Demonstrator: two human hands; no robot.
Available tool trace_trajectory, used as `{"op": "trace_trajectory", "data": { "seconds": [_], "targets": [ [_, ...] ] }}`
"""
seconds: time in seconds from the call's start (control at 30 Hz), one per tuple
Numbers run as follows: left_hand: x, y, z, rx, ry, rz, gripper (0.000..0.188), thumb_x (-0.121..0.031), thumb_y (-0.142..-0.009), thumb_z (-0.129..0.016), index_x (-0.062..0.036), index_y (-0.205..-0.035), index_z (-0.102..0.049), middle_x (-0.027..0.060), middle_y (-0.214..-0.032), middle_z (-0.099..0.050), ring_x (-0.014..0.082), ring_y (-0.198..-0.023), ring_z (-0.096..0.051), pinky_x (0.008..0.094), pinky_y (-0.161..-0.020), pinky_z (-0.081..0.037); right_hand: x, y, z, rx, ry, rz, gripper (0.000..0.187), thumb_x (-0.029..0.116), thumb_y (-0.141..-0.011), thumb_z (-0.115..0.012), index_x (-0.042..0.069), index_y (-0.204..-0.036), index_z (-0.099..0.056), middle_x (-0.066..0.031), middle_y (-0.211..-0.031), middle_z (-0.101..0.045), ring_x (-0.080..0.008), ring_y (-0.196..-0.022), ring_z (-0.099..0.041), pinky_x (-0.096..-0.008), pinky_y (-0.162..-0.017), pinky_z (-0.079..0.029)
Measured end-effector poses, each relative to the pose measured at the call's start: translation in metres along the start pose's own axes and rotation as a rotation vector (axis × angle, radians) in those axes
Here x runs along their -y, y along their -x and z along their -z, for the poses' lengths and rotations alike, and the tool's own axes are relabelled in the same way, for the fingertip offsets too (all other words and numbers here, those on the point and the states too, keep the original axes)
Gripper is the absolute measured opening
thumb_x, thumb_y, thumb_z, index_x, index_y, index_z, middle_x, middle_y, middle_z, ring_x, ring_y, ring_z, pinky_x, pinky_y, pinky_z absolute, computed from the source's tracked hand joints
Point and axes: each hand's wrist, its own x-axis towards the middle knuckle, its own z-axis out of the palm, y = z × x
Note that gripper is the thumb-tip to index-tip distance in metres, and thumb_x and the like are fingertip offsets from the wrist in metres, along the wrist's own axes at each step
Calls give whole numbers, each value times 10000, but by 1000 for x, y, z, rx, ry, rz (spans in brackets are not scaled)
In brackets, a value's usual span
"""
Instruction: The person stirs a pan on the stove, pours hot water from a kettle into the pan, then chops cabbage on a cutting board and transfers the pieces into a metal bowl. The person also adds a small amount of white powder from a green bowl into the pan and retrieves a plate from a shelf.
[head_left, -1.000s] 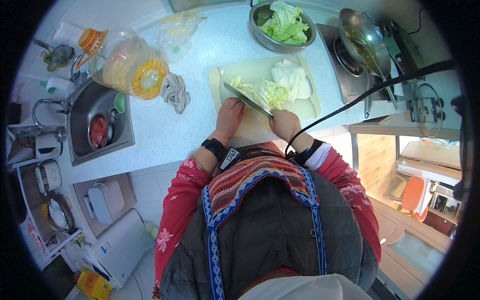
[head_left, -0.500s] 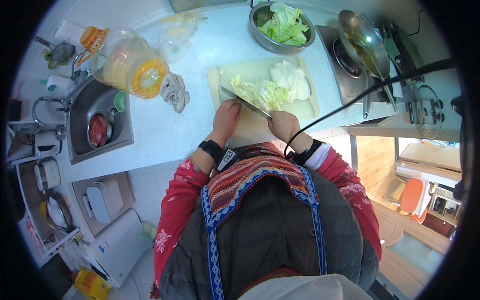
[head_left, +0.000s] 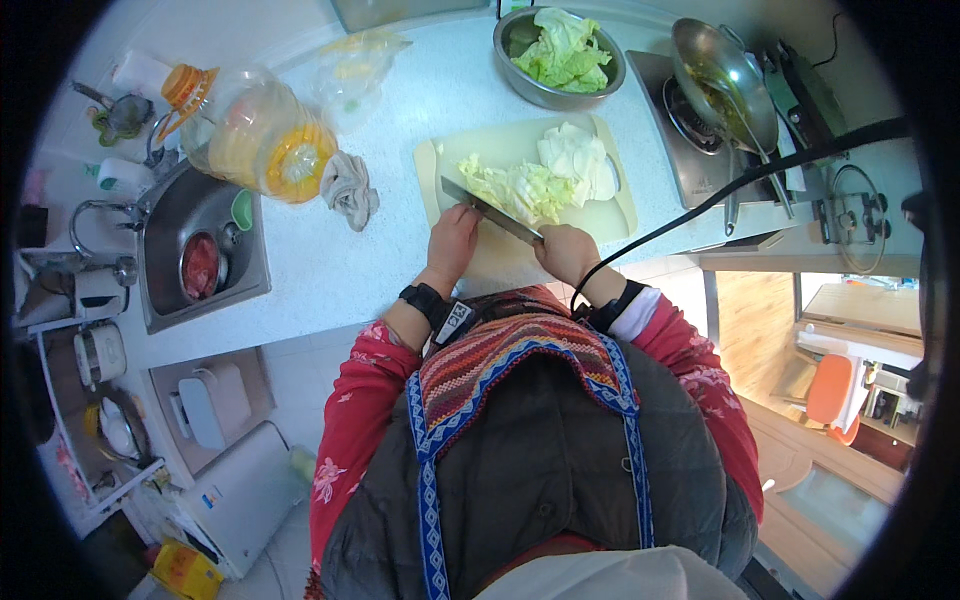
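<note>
A kitchen knife (head_left: 508, 222) is held at its handle in my right hand (head_left: 570, 250), with the blade slanting up to the left over the near part of a pale cutting board (head_left: 612, 222). My left hand (head_left: 454, 240) is closed with its fingertips against the blade near its far end; the exact grip is partly hidden. Just beyond the blade lies a heap of shredded cabbage (head_left: 520, 188). Larger white cabbage pieces (head_left: 577, 162) are stacked at the board's right.
A metal bowl (head_left: 560, 97) with green cabbage leaves (head_left: 563, 55) stands behind the board. Right is a wok (head_left: 722, 85) on a stove; a black cable (head_left: 720, 195) crosses before it. Left are a grey cloth (head_left: 350, 190), an oil jug (head_left: 255, 135) and a sink (head_left: 160, 255) holding a bowl of red meat (head_left: 201, 265).
The knife has shifted down very slightly, and my left fingers have moved a little along with the blade. The cabbage looks the same.
</note>
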Motion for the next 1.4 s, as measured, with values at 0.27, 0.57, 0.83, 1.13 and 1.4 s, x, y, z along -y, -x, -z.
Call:
{"op": "trace_trajectory", "data": {
  "seconds": [0.27,0.57,0.83,1.13,1.4],
  "targets": [
    [33,-64,3,-184,-154,83,315,-119,-809,-542,20,-1090,-507,226,-1090,-516,382,-1047,-464,431,-915,-371,-37,23,19,-206,-399,-151,313,310,-810,-544,6,-779,-611,-218,-706,-599,-382,-699,-586,-427,-629,-462],
    [-10,-54,-13,259,-100,-45,725,-392,-728,-646,-24,-1289,-370,217,-1321,-347,407,-1230,-299,469,-1027,-248,-74,47,39,-359,-557,-287,338,297,-801,-560,-37,-813,-610,-236,-731,-607,-371,-710,-604,-392,-647,-472],
    [-62,-73,-39,444,-420,-490,649,-506,-715,-598,-230,-1283,-447,78,-1350,-357,316,-1295,-237,583,-1023,-153,-101,53,45,-396,-603,-308,326,281,-799,-563,-42,-798,-602,-244,-722,-594,-386,-696,-594,-402,-627,-464],
    [-31,-72,-49,405,-558,-511,246,-220,-778,-556,-143,-1009,-587,56,-1110,-518,241,-1114,-445,544,-1018,-222,-114,47,52,-331,-577,-245,324,281,-797,-555,-38,-817,-608,-249,-741,-595,-398,-722,-587,-419,-646,-461],
    [-10,-84,-30,350,-595,-318,220,-215,-760,-579,-130,-962,-569,54,-1072,-509,241,-1121,-422,531,-1015,-231,-119,38,55,-316,-555,-193,317,287,-798,-545,-21,-828,-612,-248,-747,-597,-406,-732,-580,-431,-658,-459]
  ]
}}
